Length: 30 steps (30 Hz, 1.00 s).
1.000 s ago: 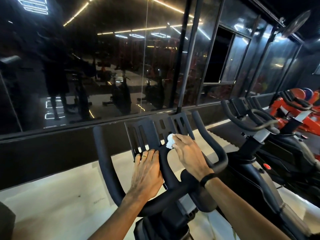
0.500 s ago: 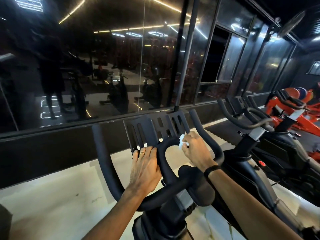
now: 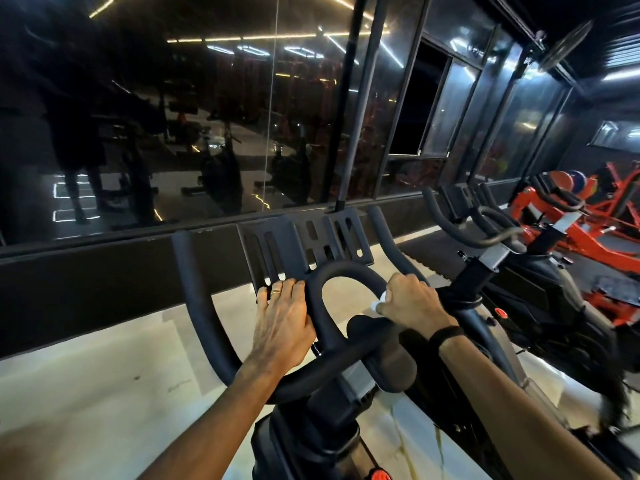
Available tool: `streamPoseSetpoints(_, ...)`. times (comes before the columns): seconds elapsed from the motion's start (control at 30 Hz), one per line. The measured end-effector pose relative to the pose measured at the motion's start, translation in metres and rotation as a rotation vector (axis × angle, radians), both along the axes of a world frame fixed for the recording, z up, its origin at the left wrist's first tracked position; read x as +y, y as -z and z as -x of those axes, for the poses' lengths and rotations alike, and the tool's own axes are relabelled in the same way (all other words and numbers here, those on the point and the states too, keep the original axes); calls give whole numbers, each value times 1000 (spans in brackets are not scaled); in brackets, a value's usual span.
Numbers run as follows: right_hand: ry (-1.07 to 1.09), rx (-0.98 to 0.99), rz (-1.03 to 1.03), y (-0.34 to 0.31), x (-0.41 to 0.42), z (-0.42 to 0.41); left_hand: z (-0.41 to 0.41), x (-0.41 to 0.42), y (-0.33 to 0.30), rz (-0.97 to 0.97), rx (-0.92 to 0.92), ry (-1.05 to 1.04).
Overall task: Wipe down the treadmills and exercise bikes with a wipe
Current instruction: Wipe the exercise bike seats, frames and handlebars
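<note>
Left hand (image 3: 282,327) lies flat with fingers straight, pressing on the near edge of the slotted black tray (image 3: 304,244) at the front of the exercise bike (image 3: 332,403); a ring shows on one finger. Right hand (image 3: 412,303) is curled over the right side of the handlebar loop (image 3: 346,271), clutching the white wipe (image 3: 378,302), of which only a small scrap peeks out at the thumb side, pressed against the bar. A dark band sits on that wrist.

The handlebars are matte black, their two horns rising far left and far right of the tray. Under the bike runs a pale, glossy floor (image 3: 104,393) with a few scuff marks. Straight ahead stands a dark glass wall (image 3: 207,133), throwing back ceiling light strips and the dim shapes of gym machines. To the right, a second black bike (image 3: 540,306) stands just beside this one on a darker mat, and farther right an orange-framed machine (image 3: 595,233) glows against the black walls. A wall fan (image 3: 564,46) hangs high at the far right.
</note>
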State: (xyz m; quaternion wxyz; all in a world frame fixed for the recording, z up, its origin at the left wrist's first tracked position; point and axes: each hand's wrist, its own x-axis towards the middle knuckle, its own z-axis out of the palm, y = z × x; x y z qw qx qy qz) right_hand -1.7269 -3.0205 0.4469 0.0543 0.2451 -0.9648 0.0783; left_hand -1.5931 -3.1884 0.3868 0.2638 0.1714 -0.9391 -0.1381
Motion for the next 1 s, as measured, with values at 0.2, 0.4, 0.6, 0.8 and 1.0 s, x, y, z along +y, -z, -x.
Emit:
streamPoseSetpoints(0.2, -193, -24, -153, -2, -8, -1, -1, -1, -1, -29, 17, -15)
streamPoseSetpoints(0.4, -299, -92, -135, -5, 2, 7, 0, -1, 0, -44, 22, 5)
streamPoseSetpoints(0.6, -408, -85, -23, 2, 5, -9, 2, -2, 3, -54, 30, 3)
streamPoseSetpoints(0.8, -581, -168, 144, 11, -10, -45, 0, -1, 2, -56, 33, -3)
streamPoseSetpoints(1.0, -218, 200, -138, 10, 1, -21, 0, 1, 0, -58, 32, -7)
